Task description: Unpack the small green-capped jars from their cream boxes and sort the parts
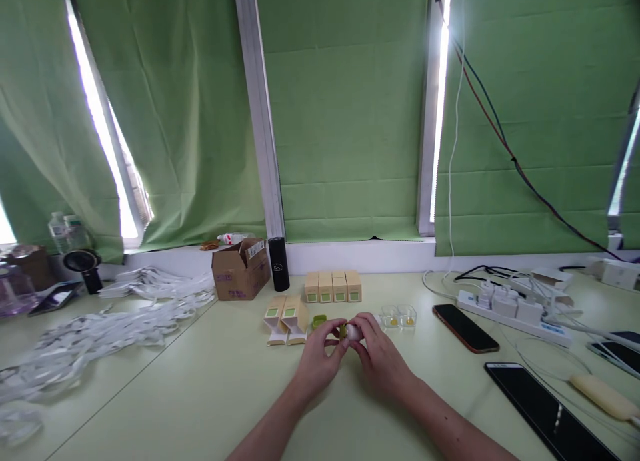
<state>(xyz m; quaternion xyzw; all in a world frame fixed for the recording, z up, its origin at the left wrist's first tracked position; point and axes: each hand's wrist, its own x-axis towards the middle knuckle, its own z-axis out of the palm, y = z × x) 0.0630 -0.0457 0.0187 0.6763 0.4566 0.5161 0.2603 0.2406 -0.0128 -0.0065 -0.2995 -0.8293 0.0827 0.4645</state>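
Both hands meet above the middle of the table. In my right hand [381, 355], the fingers are closed around a small white rounded piece [353, 333]. My left hand [320, 359] pinches a small olive-green piece [343, 330] against its left side; whether the two are joined I cannot tell. Just behind my left hand lies a green cap-like piece [319, 320]. Two small kraft boxes [294, 312] with open flaps lie to its left. Past my right fingers stand clear cups [399, 316] with yellow bits inside.
A row of several closed kraft boxes [333, 287] stands behind the hands, near a black cylinder [279, 264] and a cardboard carton [240, 272]. White strips [100, 337] cover the left side. Phones [465, 327] and a cabled power strip [513, 317] occupy the right.
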